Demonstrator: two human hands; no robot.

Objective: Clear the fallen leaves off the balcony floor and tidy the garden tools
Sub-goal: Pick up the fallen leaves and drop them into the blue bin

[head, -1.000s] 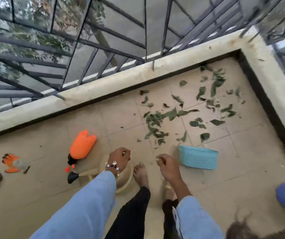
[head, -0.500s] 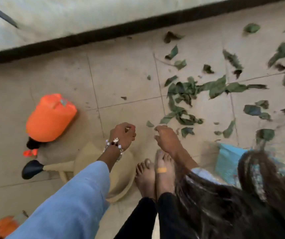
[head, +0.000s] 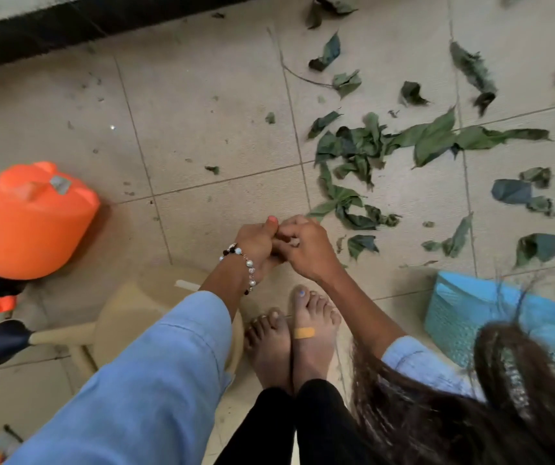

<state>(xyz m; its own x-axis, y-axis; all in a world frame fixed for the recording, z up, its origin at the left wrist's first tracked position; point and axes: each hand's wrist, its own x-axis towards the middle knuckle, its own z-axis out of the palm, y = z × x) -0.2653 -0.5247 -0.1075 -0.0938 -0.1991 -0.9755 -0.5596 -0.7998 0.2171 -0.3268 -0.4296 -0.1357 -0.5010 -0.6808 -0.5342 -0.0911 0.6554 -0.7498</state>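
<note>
While our hands were apart a moment ago, our left hand [head: 257, 245] and right hand [head: 306, 250] now touch, fingers curled; any pinch unclear. Leaves [head: 353, 152] lie at one o'clock. No readable writing.

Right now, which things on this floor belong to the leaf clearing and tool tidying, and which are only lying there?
For the job:
- green leaves scattered on the tiles
- blue dustpan
- orange sprayer, lying on its side
- dark-headed tool beside it

Only lying there:
- beige plastic stool under the left sleeve
- thin twig
</note>
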